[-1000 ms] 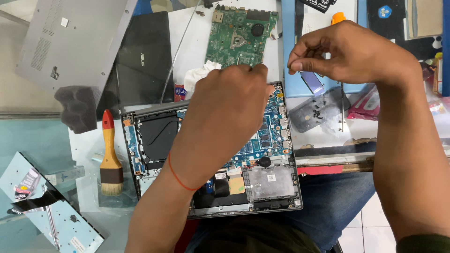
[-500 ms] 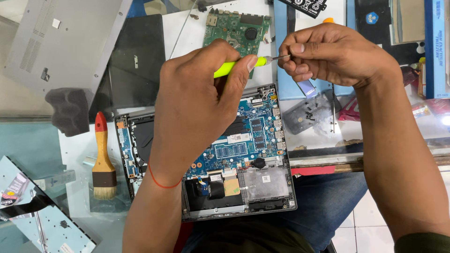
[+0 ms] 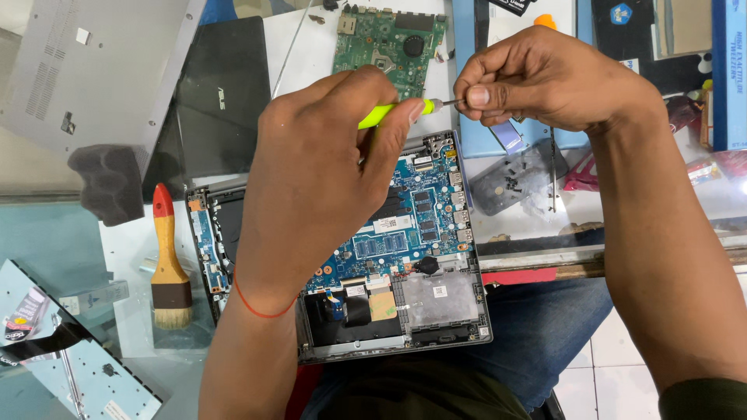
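Since earlier frame: hands barely shifted. Left hand gripping yellow-green screwdriver, shaft lying left-right; right hand pinching tip, above open laptop.

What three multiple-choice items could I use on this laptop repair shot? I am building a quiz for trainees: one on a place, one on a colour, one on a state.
1. Where does the brush lie?
A. Left of the opened laptop
B. On the green board
C. In the right hand

2. What colour is the screwdriver handle?
A. Red
B. Yellow-green
C. Black

3. How is the laptop found?
A. Closed
B. Bottom cover off, board exposed
C. Screen up and lit

Key: 1 A, the brush rests on the glass table beside the laptop's left edge. 2 B, the handle pokes out of the left hand in bright yellow-green. 3 B, the blue board and chips lie bare, while the right hand pinches the screwdriver's tip above it.
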